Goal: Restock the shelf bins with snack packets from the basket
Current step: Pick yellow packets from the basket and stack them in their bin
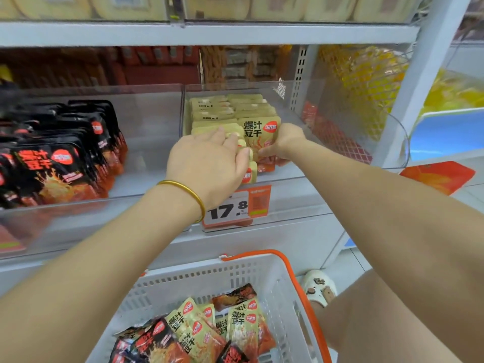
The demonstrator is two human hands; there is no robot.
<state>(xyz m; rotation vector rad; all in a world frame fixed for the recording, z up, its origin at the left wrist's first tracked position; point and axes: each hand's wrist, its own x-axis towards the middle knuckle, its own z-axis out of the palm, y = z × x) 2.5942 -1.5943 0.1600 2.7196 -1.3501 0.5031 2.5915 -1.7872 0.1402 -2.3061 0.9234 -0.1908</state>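
Both my hands reach into a clear shelf bin [293, 100] holding rows of pale yellow snack packets [225, 108]. My left hand [209, 161], with a gold bangle on the wrist, lies with fingers stretched over the front left packets, pressing them. My right hand [282, 142] grips the front right yellow packet [259, 134] by its lower right side, holding it upright. Below, a white basket [235, 279] with orange handles holds several yellow packets [241, 323] and black-and-red packets [154, 341].
The clear bin [146, 121] on the left holds rows of black-and-red packets [57, 163]. A 17.8 price tag [235, 208] hangs on the bin front. A white upright post [419, 74] stands at the right. A foot in a white sandal [319, 286] is beside the basket.
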